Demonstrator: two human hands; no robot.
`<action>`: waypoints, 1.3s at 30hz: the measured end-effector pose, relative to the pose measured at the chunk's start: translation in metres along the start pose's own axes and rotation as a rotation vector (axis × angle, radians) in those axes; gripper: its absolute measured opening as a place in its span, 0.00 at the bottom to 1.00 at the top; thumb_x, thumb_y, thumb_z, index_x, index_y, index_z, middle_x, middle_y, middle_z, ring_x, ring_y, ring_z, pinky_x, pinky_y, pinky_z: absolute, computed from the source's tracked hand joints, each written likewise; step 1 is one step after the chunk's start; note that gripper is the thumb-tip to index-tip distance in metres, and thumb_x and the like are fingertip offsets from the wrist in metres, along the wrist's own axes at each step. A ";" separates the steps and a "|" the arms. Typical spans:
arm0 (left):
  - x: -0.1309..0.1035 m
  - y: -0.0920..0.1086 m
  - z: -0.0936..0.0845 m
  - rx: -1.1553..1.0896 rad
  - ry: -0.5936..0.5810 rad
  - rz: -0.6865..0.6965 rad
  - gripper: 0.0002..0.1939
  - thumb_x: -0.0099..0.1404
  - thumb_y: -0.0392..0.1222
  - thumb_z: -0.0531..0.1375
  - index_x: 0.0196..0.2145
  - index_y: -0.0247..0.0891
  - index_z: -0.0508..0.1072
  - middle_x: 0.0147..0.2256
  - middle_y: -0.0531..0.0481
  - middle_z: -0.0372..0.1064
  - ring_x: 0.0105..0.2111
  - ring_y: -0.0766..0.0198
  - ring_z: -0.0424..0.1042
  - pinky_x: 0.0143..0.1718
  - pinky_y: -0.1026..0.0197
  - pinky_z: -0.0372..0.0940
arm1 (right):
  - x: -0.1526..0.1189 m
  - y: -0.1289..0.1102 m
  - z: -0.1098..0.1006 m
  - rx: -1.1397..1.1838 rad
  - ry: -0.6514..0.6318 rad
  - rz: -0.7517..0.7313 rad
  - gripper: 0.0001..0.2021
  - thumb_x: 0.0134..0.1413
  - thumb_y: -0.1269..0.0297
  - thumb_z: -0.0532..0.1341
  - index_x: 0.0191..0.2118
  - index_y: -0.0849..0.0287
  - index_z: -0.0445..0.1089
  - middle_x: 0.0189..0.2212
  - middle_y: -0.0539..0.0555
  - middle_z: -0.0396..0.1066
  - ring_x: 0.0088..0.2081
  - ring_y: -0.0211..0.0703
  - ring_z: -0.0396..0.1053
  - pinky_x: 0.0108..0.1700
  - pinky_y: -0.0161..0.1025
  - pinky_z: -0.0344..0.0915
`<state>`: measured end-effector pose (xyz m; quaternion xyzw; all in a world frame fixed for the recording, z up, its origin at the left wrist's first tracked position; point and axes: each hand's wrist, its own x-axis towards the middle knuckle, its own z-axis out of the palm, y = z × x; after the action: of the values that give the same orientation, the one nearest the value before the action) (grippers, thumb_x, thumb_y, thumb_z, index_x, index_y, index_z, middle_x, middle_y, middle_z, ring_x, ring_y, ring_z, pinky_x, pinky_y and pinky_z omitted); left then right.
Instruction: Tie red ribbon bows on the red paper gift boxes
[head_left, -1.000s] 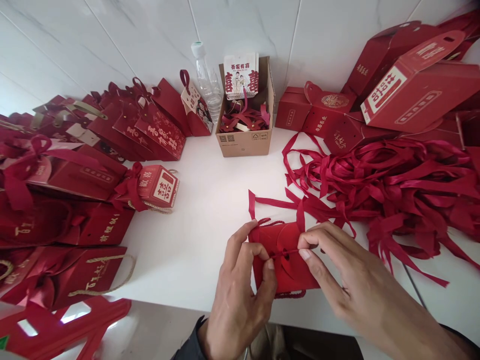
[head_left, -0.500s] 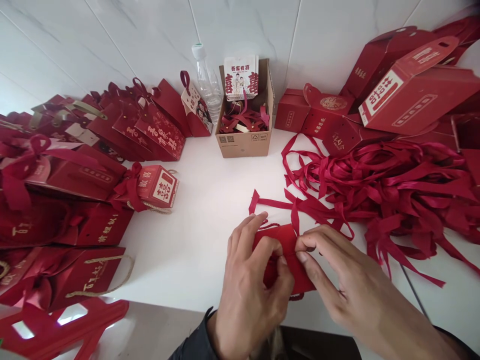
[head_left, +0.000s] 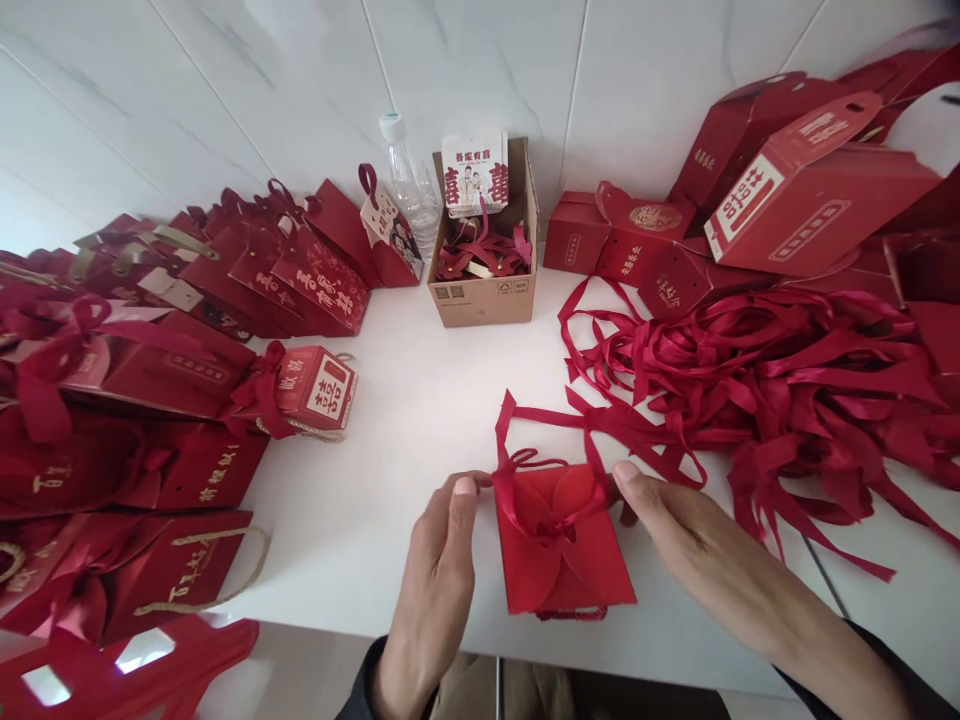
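Note:
A small red gift box [head_left: 532, 570] with petal-shaped flaps folded together on top rests on the white table. A dark red ribbon [head_left: 596, 460] lies over the flaps, knotted or tucked at their middle, its tails reaching up past the far edge. Twisted red cord shows at the box's far and near sides. My left hand [head_left: 439, 570] is open beside the left edge, thumb and fingers pointing at it. At the right edge my right hand [head_left: 675, 520] is open too, its thumb raised and its other fingers partly hidden. Whether either hand touches the box is unclear.
A large heap of red ribbons [head_left: 787, 390] covers the right side. Red boxes [head_left: 810, 200] stack behind it. Finished-looking bow-tied boxes [head_left: 187, 460] crowd the left. A cardboard box [head_left: 484, 302] and a clear bottle [head_left: 409, 185] stand by the tiled wall.
Both hands have let go at the middle of the box top and moved apart to its sides. The flaps and the ribbon over them are now uncovered.

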<state>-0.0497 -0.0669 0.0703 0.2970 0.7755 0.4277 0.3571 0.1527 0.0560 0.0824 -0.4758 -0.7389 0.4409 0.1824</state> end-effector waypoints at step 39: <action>0.086 0.086 -0.003 -0.184 -0.201 0.425 0.23 0.76 0.55 0.55 0.56 0.34 0.76 0.42 0.42 0.82 0.43 0.54 0.78 0.51 0.53 0.70 | 0.069 -0.057 0.008 0.594 0.080 -0.155 0.20 0.59 0.43 0.68 0.43 0.55 0.77 0.36 0.54 0.80 0.41 0.49 0.78 0.47 0.45 0.75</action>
<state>-0.0878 0.0365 0.1213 0.4608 0.6141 0.5301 0.3598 0.0829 0.1032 0.1143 -0.3608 -0.6042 0.6032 0.3754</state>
